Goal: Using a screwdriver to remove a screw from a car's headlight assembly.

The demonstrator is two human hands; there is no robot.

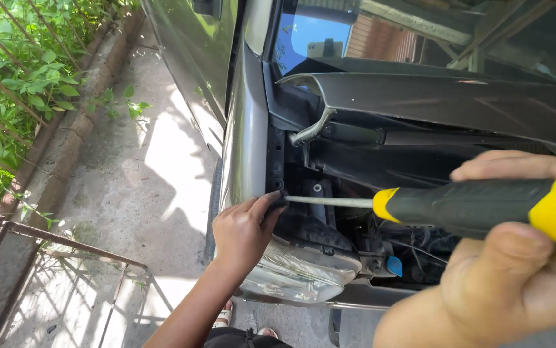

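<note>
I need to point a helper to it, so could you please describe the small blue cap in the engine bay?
Start at the open hood of the grey car, then drop to the headlight at the front corner. Just right of it, under the screwdriver, sits the blue cap, the only blue part among black ones.

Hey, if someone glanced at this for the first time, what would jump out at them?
The yellow-and-black screwdriver fills the right foreground, gripped in the right hand, its shaft pointing left into the engine bay under the raised hood. At the tip, the left hand pinches a small dark part by the fender edge, just above the headlight. Sunlit concrete and green plants lie to the left.
</note>
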